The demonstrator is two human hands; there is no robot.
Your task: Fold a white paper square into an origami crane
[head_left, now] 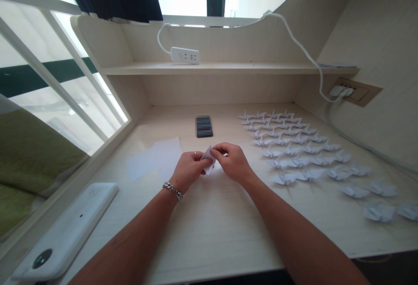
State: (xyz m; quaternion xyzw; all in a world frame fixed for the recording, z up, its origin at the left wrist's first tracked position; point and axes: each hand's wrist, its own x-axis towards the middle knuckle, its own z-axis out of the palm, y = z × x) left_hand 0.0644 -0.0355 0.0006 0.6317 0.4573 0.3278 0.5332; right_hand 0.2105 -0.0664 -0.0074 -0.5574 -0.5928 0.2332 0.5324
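L grip (188, 168), R grip (234, 161) both pinching folded ppr (208, 155) over desk (222, 237); ppr cranes (298, 161) to R.

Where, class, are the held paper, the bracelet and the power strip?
Held paper (208, 154), head view: middle of its visible face.
Bracelet (173, 189), head view: chain links.
Power strip (184, 55), head view: front face.

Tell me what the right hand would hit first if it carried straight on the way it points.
The right hand would meet the folded paper it seems to be pinching at the edge, then the left hand holding it; the exact depth between them is unclear.
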